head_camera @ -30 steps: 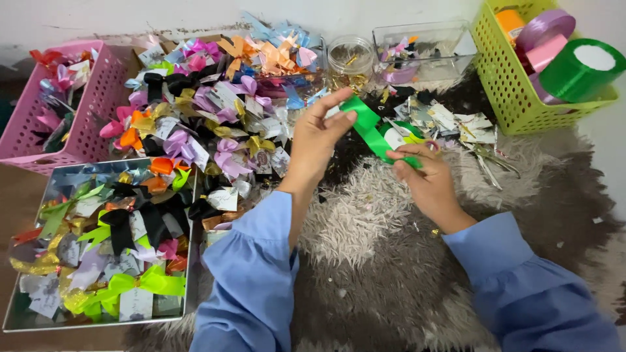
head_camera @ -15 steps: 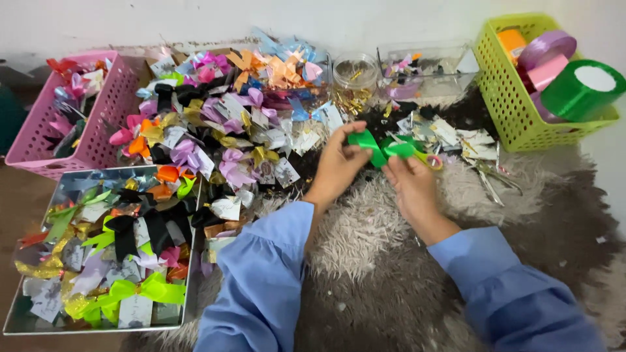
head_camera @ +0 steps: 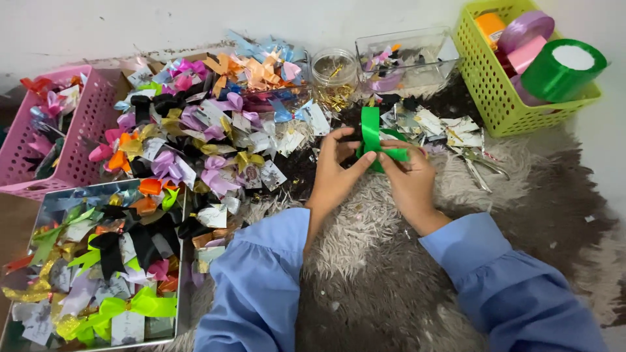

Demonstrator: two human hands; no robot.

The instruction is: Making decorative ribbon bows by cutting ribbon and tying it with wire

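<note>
While both blue-sleeved forearms reach over the shaggy rug (head_camera: 391, 287), the left hand (head_camera: 336, 173) and right hand (head_camera: 411, 179) pinch a folded green ribbon (head_camera: 373, 133) between them. Beside them, a lime basket (head_camera: 495, 98) holds ribbon rolls and a clear tray (head_camera: 179, 261) holds bows. Half a second ago the ribbon lay flatter; now one end stands upright.

A heap of finished ribbon bows (head_camera: 208, 137) in many colours covers the shaggy rug (head_camera: 391, 287), flanked by a pink basket (head_camera: 72, 130) and a clear tray of bows (head_camera: 91, 267) (some on small cards); a green basket (head_camera: 495, 98) holds ribbon rolls (head_camera: 561, 68) beside a small jar (head_camera: 334, 70).
</note>
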